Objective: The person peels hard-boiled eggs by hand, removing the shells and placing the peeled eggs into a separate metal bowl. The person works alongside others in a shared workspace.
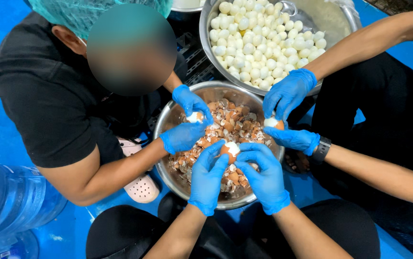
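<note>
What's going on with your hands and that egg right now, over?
Left hand and right hand both on half-peeled egg. Over shell bowl. Co-workers' gloved hands close by, not blocking.

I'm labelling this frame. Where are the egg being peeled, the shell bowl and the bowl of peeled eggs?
egg [229,149], head view, bared white top.
shell bowl [164,125], head view, left rim.
bowl of peeled eggs [205,21], head view, left rim.
</note>
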